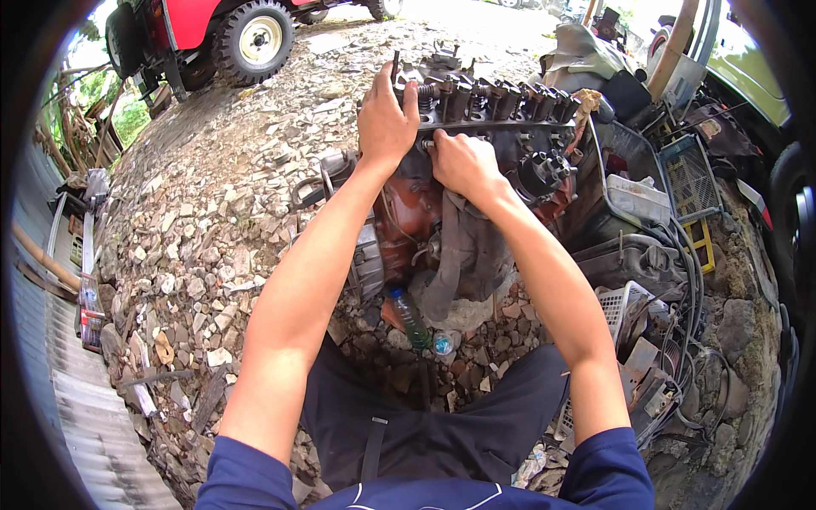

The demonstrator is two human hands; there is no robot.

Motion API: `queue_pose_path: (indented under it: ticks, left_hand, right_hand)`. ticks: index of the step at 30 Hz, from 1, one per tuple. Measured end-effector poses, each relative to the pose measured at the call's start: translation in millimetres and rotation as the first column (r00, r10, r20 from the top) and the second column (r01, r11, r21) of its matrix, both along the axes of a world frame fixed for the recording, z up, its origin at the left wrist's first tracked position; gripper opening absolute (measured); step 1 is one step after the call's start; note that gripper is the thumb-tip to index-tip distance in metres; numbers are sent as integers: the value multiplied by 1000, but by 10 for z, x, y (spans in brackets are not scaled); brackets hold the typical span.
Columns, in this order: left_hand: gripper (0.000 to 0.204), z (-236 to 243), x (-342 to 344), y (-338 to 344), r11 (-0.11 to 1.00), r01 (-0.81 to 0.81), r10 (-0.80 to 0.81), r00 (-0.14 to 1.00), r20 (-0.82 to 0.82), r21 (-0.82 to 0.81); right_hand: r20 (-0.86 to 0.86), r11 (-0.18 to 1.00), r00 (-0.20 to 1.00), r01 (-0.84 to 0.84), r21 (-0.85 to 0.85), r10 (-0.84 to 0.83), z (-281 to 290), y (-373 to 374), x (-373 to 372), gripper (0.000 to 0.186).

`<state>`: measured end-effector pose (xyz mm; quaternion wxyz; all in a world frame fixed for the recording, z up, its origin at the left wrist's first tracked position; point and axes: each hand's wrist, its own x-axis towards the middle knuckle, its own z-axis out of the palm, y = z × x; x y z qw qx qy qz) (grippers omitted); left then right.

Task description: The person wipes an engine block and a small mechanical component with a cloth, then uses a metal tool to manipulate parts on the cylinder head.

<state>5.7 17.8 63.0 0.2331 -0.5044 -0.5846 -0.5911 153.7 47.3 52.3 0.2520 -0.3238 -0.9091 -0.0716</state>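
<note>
In front of me an engine block (410,212), rusty red-brown and greasy, stands on the stony ground. Along its top runs a cylinder head with a row of dark rocker arms and springs (501,100). At the head's left end is my left hand (387,123), fingers stretched upward and thumb apart. A thin dark upright bar (395,66) shows between them; whether I touch it is unclear. My right hand (465,163) is closed against the side of the head, its fingertips pinching a small part I cannot make out. A grey rag (450,255) hangs below that hand.
A green plastic bottle (410,319) lies between my legs below the engine. To the right are a metal bin (595,183), a white basket (619,304), black hoses (693,297) and scrap parts. Corrugated sheeting (81,408) edges the left; a red vehicle (195,21) stands behind.
</note>
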Motion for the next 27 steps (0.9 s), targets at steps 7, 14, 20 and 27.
queue_pose_path:
  ticks: [7, 14, 20, 27]
  left_hand:
    - [53, -20, -7, 0, 999, -26, 27, 1000, 8, -29]
    - [52, 9, -13, 15, 1000, -20, 20, 999, -26, 12]
    - [50, -15, -20, 11, 999, -50, 50, 998, -37, 19]
    - [51, -16, -29, 7, 998, -55, 55, 998, -43, 17]
  right_hand:
    - [-27, 999, 1000, 10, -38, -11, 59, -18, -32, 51]
    - [5, 998, 998, 59, 13, -59, -14, -16, 3, 44]
    - [32, 995, 999, 4, -95, -1, 89, -24, -12, 37]
    - [98, 998, 994, 59, -26, -57, 95, -85, -48, 34]
